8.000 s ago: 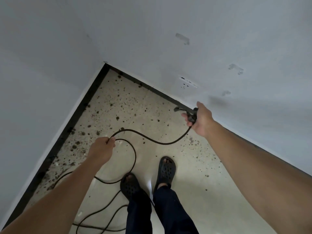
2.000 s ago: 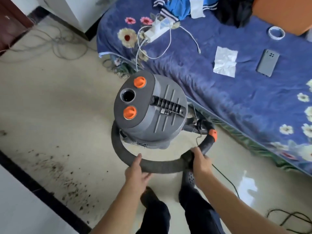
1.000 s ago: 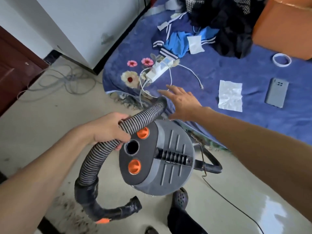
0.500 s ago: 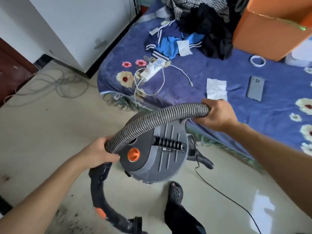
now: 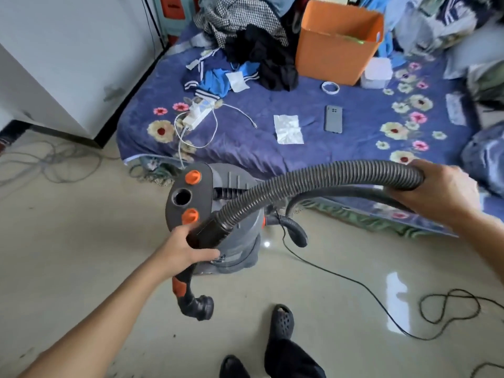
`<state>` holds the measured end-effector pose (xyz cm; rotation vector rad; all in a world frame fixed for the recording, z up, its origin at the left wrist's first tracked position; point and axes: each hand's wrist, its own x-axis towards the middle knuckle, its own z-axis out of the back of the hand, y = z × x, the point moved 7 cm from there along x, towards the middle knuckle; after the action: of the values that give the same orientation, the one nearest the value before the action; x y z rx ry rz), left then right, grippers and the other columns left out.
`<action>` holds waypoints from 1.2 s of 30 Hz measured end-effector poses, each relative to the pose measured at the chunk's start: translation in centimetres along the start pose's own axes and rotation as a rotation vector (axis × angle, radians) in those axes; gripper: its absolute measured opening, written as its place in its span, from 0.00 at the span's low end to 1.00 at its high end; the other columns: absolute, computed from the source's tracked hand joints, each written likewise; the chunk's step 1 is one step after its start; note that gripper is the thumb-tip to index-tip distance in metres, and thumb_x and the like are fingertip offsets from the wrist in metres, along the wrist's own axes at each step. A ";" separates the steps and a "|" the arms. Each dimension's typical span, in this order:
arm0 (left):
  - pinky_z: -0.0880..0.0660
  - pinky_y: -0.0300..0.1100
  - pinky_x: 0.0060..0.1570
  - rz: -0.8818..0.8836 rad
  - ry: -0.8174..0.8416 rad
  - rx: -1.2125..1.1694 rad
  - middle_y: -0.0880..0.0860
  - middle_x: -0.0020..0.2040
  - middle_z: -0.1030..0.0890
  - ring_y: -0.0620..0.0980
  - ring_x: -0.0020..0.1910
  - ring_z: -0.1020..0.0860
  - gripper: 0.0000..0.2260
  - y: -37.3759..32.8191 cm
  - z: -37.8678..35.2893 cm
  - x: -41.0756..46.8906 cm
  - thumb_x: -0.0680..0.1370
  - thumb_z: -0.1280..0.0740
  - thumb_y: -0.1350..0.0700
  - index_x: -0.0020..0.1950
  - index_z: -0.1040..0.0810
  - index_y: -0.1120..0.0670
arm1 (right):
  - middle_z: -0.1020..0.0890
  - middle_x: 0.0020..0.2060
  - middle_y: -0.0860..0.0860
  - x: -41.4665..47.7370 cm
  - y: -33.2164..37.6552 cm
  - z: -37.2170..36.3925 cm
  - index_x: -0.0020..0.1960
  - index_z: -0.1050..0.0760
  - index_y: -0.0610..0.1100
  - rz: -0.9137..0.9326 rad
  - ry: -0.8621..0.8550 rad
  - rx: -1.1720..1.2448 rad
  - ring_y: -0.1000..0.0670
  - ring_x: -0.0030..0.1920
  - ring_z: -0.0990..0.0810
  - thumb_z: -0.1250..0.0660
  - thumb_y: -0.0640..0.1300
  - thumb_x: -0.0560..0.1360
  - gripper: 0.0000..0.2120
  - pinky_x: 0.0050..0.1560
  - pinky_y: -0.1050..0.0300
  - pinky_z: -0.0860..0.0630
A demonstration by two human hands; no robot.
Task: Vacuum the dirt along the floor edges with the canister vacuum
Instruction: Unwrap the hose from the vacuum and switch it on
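Note:
A grey canister vacuum [image 5: 234, 249] with two orange knobs and an open round port stands on the beige floor beside a low bed. Its ribbed dark hose [image 5: 327, 177] arches over the canister. My left hand [image 5: 188, 248] grips the hose's smooth black cuff in front of the canister. Below that hand hangs the curved handle with an orange band and a black nozzle end [image 5: 197, 305]. My right hand [image 5: 441, 186] grips the hose farther along, at the right, above the bed's edge.
The black power cord [image 5: 381, 301] trails across the floor to the right and loops. A blue flowered bed [image 5: 354, 137] holds a power strip, phone, clothes and orange box. A white wall with black skirting [image 5: 68, 132] stands left, grey cables beside it. My feet [image 5: 282, 320] are below.
Both hands have drawn the hose rightwards: my right hand moved out to the right, my left slid down to the cuff. The upper knob and the port are uncovered.

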<state>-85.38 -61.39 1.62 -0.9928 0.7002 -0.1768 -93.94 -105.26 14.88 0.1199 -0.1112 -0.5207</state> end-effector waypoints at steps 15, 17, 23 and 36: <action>0.30 0.39 0.31 -0.057 -0.155 0.391 0.45 0.30 0.23 0.46 0.31 0.25 0.09 -6.6 -11.0 2.1 0.67 0.27 0.58 0.38 0.24 0.46 | 0.19 0.38 0.49 -6.7 -12.2 -16.8 0.46 0.23 0.50 -0.097 0.660 0.202 0.46 0.40 0.21 0.19 0.58 0.61 0.21 0.40 0.53 0.26; 0.28 0.43 0.34 -0.058 -0.107 0.639 0.49 0.35 0.19 0.52 0.37 0.21 0.10 -5.0 -13.1 1.5 0.64 0.29 0.52 0.44 0.21 0.47 | 0.21 0.36 0.55 -7.2 -10.0 -18.9 0.43 0.26 0.54 0.090 0.739 0.230 0.49 0.39 0.23 0.20 0.57 0.61 0.19 0.41 0.54 0.27; 0.28 0.51 0.49 -0.087 -0.662 0.676 0.58 0.52 0.23 0.61 0.53 0.25 0.21 -3.8 -15.8 2.1 0.60 0.20 0.56 0.50 0.20 0.56 | 0.23 0.30 0.52 -9.5 -11.2 -20.5 0.40 0.25 0.47 0.112 0.680 0.383 0.51 0.33 0.25 0.24 0.48 0.67 0.11 0.34 0.61 0.30; 0.24 0.41 0.27 0.569 -0.751 -0.929 0.58 0.28 0.23 0.52 0.23 0.22 0.07 -0.8 -30.4 -1.8 0.72 0.33 0.67 0.48 0.28 0.62 | 0.25 0.55 0.57 -26.9 -15.2 -29.0 0.59 0.31 0.64 0.166 1.100 0.354 0.50 0.59 0.25 0.27 0.53 0.61 0.29 0.57 0.56 0.27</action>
<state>-105.27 -82.57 -7.52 -1.5475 0.3104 1.0621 -120.62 -102.33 -17.90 0.7174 0.8594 -0.2091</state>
